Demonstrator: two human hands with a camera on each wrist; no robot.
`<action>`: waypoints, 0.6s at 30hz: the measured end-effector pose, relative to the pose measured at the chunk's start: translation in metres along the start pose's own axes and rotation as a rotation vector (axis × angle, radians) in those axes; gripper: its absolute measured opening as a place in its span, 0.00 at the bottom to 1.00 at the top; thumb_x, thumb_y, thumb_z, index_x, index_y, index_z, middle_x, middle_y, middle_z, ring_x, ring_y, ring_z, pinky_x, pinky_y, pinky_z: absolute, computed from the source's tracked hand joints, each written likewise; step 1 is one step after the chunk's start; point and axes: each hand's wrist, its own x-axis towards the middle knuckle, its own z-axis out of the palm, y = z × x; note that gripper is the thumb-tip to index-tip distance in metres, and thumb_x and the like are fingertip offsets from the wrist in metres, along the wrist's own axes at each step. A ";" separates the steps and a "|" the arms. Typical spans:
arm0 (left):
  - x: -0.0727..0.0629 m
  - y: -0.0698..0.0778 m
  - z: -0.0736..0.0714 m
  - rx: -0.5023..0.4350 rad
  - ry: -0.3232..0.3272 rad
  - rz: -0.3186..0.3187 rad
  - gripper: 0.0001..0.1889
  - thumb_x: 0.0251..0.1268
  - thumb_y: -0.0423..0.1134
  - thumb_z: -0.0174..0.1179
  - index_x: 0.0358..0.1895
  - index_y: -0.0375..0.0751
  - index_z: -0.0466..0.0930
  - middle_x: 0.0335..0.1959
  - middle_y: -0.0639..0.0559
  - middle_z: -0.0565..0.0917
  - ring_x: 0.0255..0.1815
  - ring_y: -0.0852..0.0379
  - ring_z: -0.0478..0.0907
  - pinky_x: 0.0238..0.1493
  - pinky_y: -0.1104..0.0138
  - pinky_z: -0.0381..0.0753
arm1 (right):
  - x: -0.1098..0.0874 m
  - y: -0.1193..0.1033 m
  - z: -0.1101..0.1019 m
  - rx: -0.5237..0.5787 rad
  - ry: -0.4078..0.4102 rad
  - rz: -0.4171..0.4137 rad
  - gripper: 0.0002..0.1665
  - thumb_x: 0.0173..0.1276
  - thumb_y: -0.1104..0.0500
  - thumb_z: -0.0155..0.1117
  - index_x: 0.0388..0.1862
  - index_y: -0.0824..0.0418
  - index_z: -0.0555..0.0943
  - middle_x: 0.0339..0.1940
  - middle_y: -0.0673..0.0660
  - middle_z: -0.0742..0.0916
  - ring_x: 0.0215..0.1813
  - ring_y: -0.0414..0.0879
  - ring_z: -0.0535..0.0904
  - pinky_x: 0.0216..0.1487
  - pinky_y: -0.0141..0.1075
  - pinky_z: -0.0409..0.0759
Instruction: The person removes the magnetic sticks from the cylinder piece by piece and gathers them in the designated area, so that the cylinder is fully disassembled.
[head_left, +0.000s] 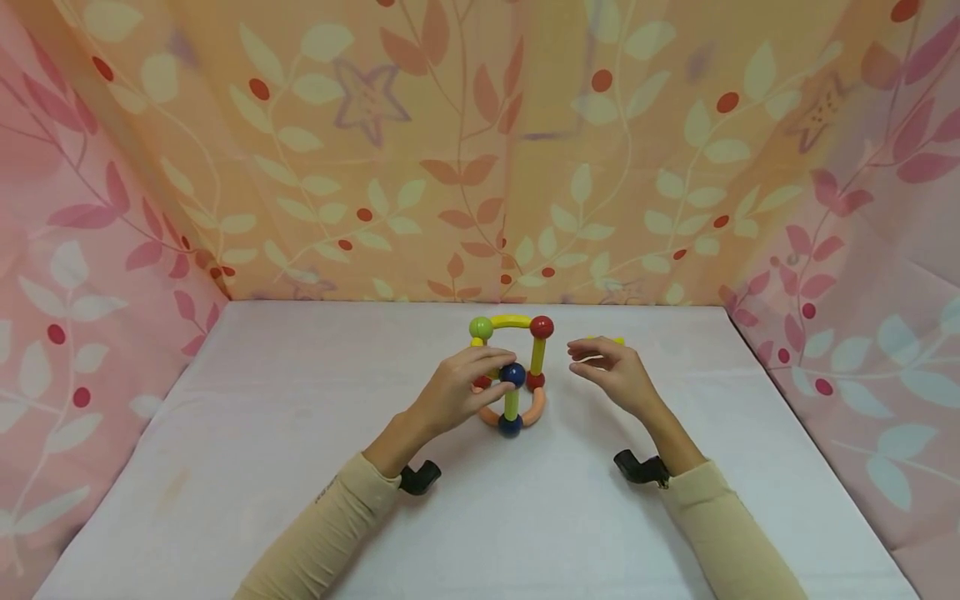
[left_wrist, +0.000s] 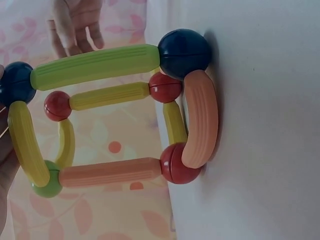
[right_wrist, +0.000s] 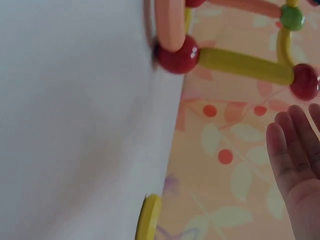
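Note:
A frame of magnetic building rods and balls stands on the table. Thumb and fingers of my left hand [head_left: 459,385] pinch its upper dark blue ball [head_left: 513,374] at the near side. Below that ball a light green rod [left_wrist: 97,66] runs down to another blue ball [left_wrist: 184,53] at the table. Curved orange rods [left_wrist: 202,120] form the base between red balls [left_wrist: 180,163]. At the top are a green ball [head_left: 481,328] and a red ball [head_left: 542,327], joined by a curved yellow rod [head_left: 512,321]. My right hand [head_left: 617,375] hovers right of the frame, fingers extended, holding nothing.
A loose yellow rod [right_wrist: 148,218] lies on the white table [head_left: 247,400] behind the right hand. Patterned cloth walls [head_left: 465,167] enclose the table at the back and both sides. Black wrist devices [head_left: 640,467] stick out at both cuffs.

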 end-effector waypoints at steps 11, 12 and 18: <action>-0.003 -0.002 -0.002 0.005 0.019 -0.010 0.21 0.55 0.36 0.71 0.53 0.37 0.83 0.52 0.46 0.86 0.54 0.52 0.82 0.56 0.62 0.81 | -0.005 -0.027 0.025 0.131 -0.121 -0.096 0.22 0.64 0.65 0.67 0.56 0.71 0.78 0.51 0.69 0.83 0.53 0.60 0.81 0.56 0.36 0.82; -0.003 -0.002 -0.002 0.003 0.021 -0.007 0.21 0.55 0.36 0.71 0.53 0.37 0.83 0.52 0.46 0.86 0.54 0.52 0.82 0.55 0.62 0.82 | -0.004 -0.030 0.027 0.144 -0.128 -0.107 0.22 0.64 0.66 0.67 0.56 0.72 0.78 0.51 0.70 0.83 0.53 0.60 0.81 0.56 0.39 0.82; -0.004 -0.003 -0.003 -0.001 0.029 0.018 0.19 0.55 0.35 0.71 0.52 0.36 0.84 0.51 0.46 0.86 0.51 0.53 0.81 0.49 0.66 0.83 | -0.003 -0.042 0.041 0.191 -0.169 -0.123 0.24 0.64 0.65 0.67 0.59 0.69 0.77 0.53 0.67 0.83 0.53 0.53 0.82 0.58 0.53 0.79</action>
